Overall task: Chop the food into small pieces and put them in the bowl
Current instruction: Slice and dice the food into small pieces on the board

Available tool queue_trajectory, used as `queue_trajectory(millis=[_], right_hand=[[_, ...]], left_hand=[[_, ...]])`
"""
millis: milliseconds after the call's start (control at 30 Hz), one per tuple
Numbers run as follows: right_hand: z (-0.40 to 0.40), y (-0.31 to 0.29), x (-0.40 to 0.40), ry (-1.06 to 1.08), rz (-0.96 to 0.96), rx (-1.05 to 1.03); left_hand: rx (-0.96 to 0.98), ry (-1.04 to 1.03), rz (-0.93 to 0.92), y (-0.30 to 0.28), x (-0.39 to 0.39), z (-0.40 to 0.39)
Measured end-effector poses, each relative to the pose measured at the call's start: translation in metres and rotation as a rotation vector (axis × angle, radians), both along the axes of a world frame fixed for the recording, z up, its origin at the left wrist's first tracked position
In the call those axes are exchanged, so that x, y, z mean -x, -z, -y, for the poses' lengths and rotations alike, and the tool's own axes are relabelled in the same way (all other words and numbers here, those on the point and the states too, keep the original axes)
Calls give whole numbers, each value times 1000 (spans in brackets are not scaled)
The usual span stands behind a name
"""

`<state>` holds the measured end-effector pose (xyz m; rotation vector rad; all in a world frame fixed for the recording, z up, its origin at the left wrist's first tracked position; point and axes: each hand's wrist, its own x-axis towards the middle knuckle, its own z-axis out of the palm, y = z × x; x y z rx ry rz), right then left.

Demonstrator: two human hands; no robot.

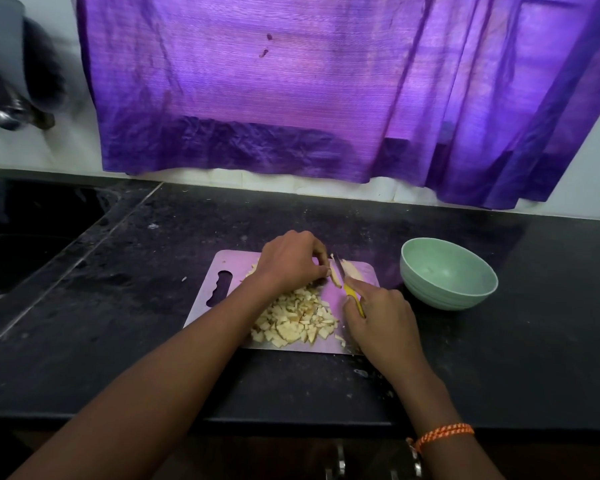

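Right hand (378,317), nearest, is wrapped round the yellow handle of a small kitchen knife (347,288), index finger laid fwd along it, blade down in the uncut pale food strip (335,276). Beside it, a heap of pale chopped cubes (293,320) sits on the near half of the flat metal chopping board w/ handle slot (205,306). Further back, left hand (291,261) pinches the strip, fingertips just beside the blade. Risk: strip is short, so a slip could nick those tips. Pale green round bowl (447,273) stands right of the board on the black stone counter (118,323), apparently empty; cubes near the board edge may spill in transfer.
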<state>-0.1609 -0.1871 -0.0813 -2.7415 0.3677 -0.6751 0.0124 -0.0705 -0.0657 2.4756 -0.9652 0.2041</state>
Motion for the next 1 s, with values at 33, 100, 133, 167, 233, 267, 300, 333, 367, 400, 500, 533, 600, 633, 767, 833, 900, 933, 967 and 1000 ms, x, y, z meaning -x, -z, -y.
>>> queue_trajectory(millis=[33, 100, 133, 167, 233, 267, 300, 333, 367, 400, 500, 533, 600, 633, 767, 833, 900, 933, 967, 1000], right_hand=[[-1, 0, 2, -5, 3, -7], [-1, 0, 4, -16, 12, -29], [-1, 0, 5, -22, 20, -38], [-1, 0, 5, -29, 26, -42], [-1, 0, 5, -38, 33, -49], [-2, 0, 6, -42, 30, -50], [-2, 0, 6, -46, 20, -44], [-1, 1, 6, -46, 4, -34], [-1, 1, 6, -46, -16, -26], [-1, 1, 5, -47, -36, -20], [-1, -2, 4, -63, -71, -21], [-1, -3, 3, -71, -74, -22], [-1, -5, 3, -80, -78, -17], [-1, -6, 3, -80, -78, -11], [-1, -3, 8, -95, -34, -42], [0, 1, 14, -100, -7, -58], [2, 6, 23, -98, 2, -48], [4, 8, 28, -94, 5, -46], [6, 10, 33, -90, 8, -49], [7, 11, 38, -88, 9, -57]], left_hand=[[6, 1, -2, 1, -1, 0], [12, 3, -8, 3, -2, 1], [13, 1, -10, 4, -2, 1], [14, -1, -10, 4, -2, 2], [11, -2, -10, 5, -2, 2], [9, -4, -9, 5, -2, 2], [6, -5, -7, 6, -2, 2], [2, -6, -6, 5, -1, 2], [-1, -5, -3, 5, -1, 2], [-2, -6, -1, 5, 0, 3], [-1, -20, 16, 6, 5, 6], [5, -33, 20, 6, 7, 7], [20, -66, 24, 8, 10, 9], [26, -84, 18, 9, 11, 10], [34, -115, -17, 8, 14, 14], [35, -123, -29, 7, 14, 15], [31, -129, -38, 6, 14, 15], [30, -132, -40, 7, 13, 15], [28, -134, -39, 6, 14, 15], [25, -135, -38, 5, 15, 15]])
